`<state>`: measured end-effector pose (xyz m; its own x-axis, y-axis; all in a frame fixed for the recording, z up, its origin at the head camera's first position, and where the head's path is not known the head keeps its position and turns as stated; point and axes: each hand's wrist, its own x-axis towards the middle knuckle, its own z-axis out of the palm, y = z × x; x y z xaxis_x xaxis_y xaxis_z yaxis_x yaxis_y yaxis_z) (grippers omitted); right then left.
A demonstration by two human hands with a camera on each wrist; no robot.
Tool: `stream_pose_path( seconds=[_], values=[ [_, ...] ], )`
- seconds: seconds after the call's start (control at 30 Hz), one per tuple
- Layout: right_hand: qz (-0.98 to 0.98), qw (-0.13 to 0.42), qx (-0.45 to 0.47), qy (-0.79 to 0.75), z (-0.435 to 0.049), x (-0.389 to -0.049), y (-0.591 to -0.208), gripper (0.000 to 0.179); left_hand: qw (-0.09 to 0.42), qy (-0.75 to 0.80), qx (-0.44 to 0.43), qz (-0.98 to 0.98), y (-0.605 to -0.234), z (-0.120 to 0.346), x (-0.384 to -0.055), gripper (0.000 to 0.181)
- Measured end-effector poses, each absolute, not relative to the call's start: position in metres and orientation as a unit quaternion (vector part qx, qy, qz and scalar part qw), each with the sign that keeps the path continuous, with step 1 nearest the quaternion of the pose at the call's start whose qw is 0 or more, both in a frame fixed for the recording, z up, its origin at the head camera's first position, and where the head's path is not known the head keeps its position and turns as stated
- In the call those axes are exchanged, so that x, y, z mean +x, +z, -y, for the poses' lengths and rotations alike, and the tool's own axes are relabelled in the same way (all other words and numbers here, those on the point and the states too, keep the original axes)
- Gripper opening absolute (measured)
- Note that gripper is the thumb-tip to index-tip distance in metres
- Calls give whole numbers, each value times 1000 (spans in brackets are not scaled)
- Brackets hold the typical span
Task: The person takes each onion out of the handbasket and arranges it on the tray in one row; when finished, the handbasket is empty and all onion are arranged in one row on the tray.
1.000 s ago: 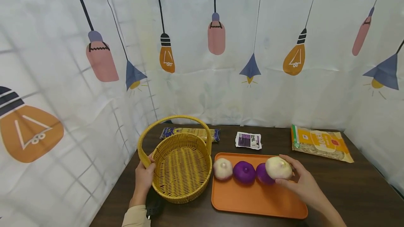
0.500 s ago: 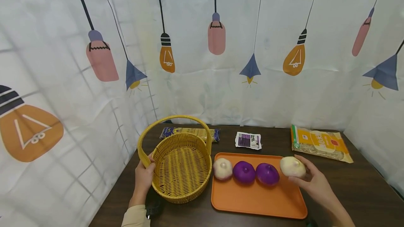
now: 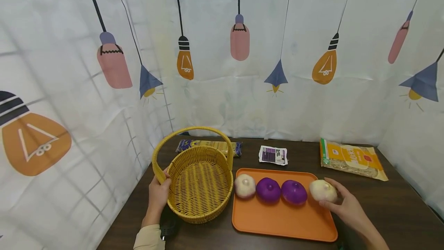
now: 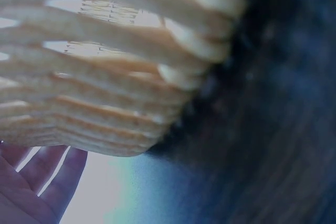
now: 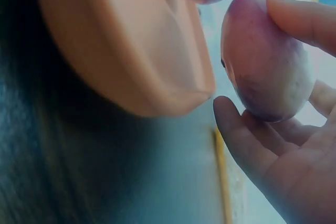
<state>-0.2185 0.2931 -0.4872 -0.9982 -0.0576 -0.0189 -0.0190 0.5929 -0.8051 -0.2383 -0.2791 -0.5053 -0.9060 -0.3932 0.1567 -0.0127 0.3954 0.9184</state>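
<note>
My right hand (image 3: 348,204) pinches a white onion (image 3: 322,191) between thumb and fingers at the right end of an orange tray (image 3: 277,223). Its purplish underside shows in the right wrist view, with the fingers (image 5: 241,135) around it. I cannot tell if it touches the tray. Left of it in a row lie a purple onion (image 3: 294,192), another purple onion (image 3: 268,190) and a white onion (image 3: 244,186). My left hand (image 3: 159,194) holds the left side of a yellow wicker basket (image 3: 201,188), near the handle's base. Nothing lies inside the basket.
Behind the basket lies a blue-and-yellow packet (image 3: 209,146). A small white-and-purple packet (image 3: 273,155) is behind the tray, and an orange bag (image 3: 354,159) lies at the back right. A black object (image 3: 169,225) sits beside the left wrist. A patterned curtain (image 3: 208,99) encloses the table.
My right hand has carried the white onion rightward from over the right purple onion, then slightly down at the row's end. The left hand and basket have stayed put.
</note>
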Motion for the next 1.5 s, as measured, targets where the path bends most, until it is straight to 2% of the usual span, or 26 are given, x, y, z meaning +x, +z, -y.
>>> stream_pose_path(
  seconds=[0.8,1.23,1.5],
  values=[
    [-912,9,-37,-407,-287,-224,-497,90,184,-525,135,820,-505,278,-239,19],
    [-906,39,-33,-421,-286,-224,-497,90,169,-526,130,823,-505,280,-237,19],
    [-899,54,-30,-434,-289,-224,-497,96,191,-522,139,819,-506,278,-239,18]
  ],
)
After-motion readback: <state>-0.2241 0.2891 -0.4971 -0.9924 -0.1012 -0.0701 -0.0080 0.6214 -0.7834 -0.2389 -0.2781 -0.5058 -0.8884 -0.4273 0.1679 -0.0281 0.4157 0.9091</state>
